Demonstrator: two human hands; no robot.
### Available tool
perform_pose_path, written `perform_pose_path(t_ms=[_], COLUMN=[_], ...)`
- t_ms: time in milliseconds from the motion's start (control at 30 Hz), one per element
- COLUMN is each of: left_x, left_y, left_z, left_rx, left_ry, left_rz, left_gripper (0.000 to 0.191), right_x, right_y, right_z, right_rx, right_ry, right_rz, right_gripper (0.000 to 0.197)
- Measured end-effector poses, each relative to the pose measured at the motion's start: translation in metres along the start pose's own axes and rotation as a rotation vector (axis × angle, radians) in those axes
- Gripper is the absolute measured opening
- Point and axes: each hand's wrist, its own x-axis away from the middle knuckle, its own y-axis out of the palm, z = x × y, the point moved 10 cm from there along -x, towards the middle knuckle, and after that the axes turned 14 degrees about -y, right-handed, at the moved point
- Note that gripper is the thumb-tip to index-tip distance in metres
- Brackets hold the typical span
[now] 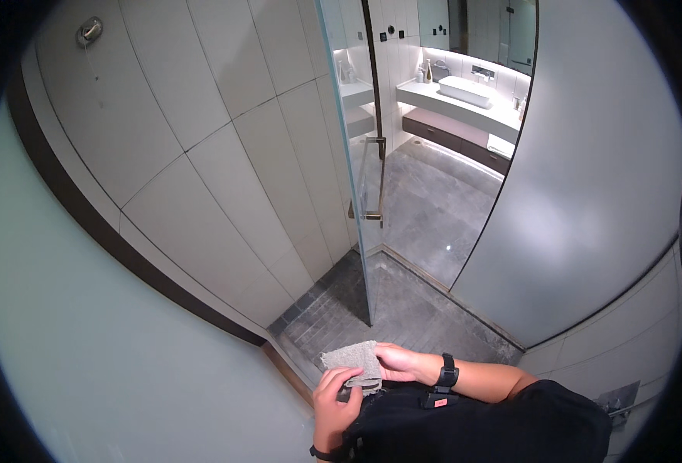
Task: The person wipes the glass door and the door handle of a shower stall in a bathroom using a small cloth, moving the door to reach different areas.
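Observation:
A folded grey cloth [349, 360] is held between my two hands in front of my body. My left hand [336, 399] grips its lower left part, with fingers over the top and the thumb near the lower edge. At the cloth's right side, my right hand [396, 362] pinches it, the fingertips partly hidden behind the fabric. Each wrist wears a black band. Beyond the hands stands a glass door [359, 243] with a metal handle [382, 179], seen almost edge-on.
A tiled wall [225, 173] is ahead left, with a metal fixture [89, 32] high on it. Frosted glass panels rise at left [115, 347] and right [584, 173]. Through the doorway are a washbasin [465, 92] on a counter and a grey floor [433, 202].

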Motion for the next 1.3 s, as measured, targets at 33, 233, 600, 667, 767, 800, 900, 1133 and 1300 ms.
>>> perform_pose_path(t_ms=[33, 233, 600, 667, 767, 800, 900, 1133, 1300], left_x=[-0.001, -0.003, -0.004, -0.002, -0.004, -0.003, -0.004, -0.003, -0.003], left_y=[0.003, 0.011, 0.006, 0.004, 0.002, 0.001, -0.003, 0.003, 0.009], left_z=[-0.003, -0.012, -0.008, -0.009, -0.007, -0.006, -0.012, -0.017, -0.021], left_rx=[-0.047, -0.192, -0.281, -0.290, -0.257, -0.257, -0.197, -0.286, -0.323], left_ry=[-0.027, 0.039, 0.036, 0.091, 0.072, 0.072, -0.005, 0.011, 0.033], left_rz=[-0.021, -0.024, 0.038, 0.059, 0.052, 0.053, 0.066, 0.048, 0.010], left_gripper=[0.031, 0.044, 0.042, 0.035, 0.025, 0.025, 0.019, 0.016, 0.024], right_x=[0.000, -0.004, -0.002, -0.004, -0.007, -0.007, -0.006, -0.007, -0.004], right_y=[0.007, 0.019, 0.034, 0.029, 0.011, 0.017, 0.010, 0.007, 0.015], right_z=[-0.001, -0.003, -0.004, 0.001, 0.005, 0.001, -0.001, -0.004, -0.008], right_rx=[-0.055, -0.195, -0.493, -0.333, -0.237, -0.300, -0.247, -0.242, -0.308], right_ry=[-0.002, -0.063, -0.063, -0.051, -0.083, -0.118, -0.147, -0.206, -0.179], right_rz=[-0.056, -0.217, -0.364, -0.211, -0.105, -0.156, -0.019, 0.045, 0.010], right_gripper=[0.035, 0.041, 0.037, 0.036, 0.035, 0.035, 0.037, 0.038, 0.041])
